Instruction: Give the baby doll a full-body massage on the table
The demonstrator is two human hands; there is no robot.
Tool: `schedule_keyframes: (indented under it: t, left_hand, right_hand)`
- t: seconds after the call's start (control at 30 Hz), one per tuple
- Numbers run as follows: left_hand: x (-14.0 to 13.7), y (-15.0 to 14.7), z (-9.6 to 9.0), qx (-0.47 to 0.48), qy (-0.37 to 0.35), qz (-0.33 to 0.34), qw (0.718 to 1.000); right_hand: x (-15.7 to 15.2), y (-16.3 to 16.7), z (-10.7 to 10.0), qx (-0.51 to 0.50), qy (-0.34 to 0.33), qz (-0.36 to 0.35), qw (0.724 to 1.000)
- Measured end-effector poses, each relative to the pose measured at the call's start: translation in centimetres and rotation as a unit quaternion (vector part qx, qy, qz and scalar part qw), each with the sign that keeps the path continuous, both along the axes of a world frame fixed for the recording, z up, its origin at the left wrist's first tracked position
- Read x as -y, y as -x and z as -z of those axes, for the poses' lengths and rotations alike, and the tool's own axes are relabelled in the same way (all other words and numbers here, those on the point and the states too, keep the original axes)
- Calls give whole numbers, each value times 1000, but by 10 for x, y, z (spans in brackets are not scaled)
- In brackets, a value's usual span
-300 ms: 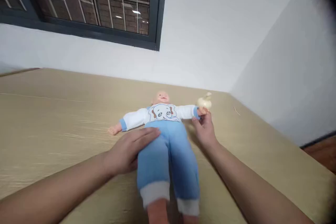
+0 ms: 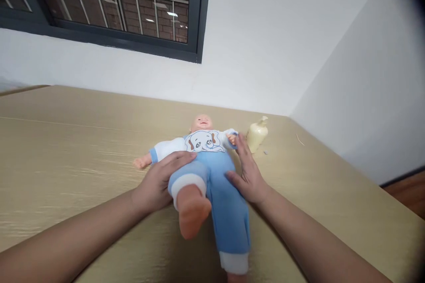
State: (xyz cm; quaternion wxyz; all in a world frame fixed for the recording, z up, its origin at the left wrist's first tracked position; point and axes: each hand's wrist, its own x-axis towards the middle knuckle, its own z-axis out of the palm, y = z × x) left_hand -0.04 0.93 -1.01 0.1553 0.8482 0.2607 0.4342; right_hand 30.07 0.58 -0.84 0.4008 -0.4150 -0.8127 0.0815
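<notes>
A baby doll (image 2: 215,168) in a white top with an elephant print and blue trousers lies on its back, head away from me. My left hand (image 2: 162,179) is closed around the thigh of the leg on the left, its fingers across the top and its underside hidden. That leg is raised, so the bare foot's sole (image 2: 194,216) faces me. My right hand (image 2: 247,170) is open, its thumb near the doll's hip and its stretched fingers against the doll's bent arm (image 2: 231,138). A cream pump bottle (image 2: 257,135) stands just beyond those fingers.
The doll lies on a wide tan tabletop (image 2: 83,150). A thin strip (image 2: 299,139) and a small grey bit (image 2: 265,152) lie on the right. White walls meet behind the table, and a barred, dark-framed window (image 2: 195,48) is above at the left.
The doll's leg on the left has come up, showing its sole. Its arm on the right has folded in towards the body. My right hand has let go of the doll's hand and opened.
</notes>
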Motion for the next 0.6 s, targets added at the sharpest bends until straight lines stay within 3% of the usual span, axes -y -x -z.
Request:
schedule_keyframes:
  t: [0.2, 0.33, 0.4, 0.5, 0.6]
  left_hand:
    - [-10, -9, 6, 25, 48, 25, 998]
    - [-11, -9, 5, 36, 50, 43, 997]
    - [-8, -6, -1, 15, 29, 47, 998]
    - [-4, -1, -10, -30, 18, 54, 998]
    - [-3, 3, -15, -73, 23, 64, 995]
  right_hand:
    - [-2, 8, -9, 141, 10, -41, 989]
    - [-3, 10, -9, 142, 10, -41, 989]
    - [-4, 8, -6, 103, 13, -28, 994]
    - [-10, 2, 3, -32, 21, 30, 999]
    - [-21, -7, 11, -220, 35, 101, 970]
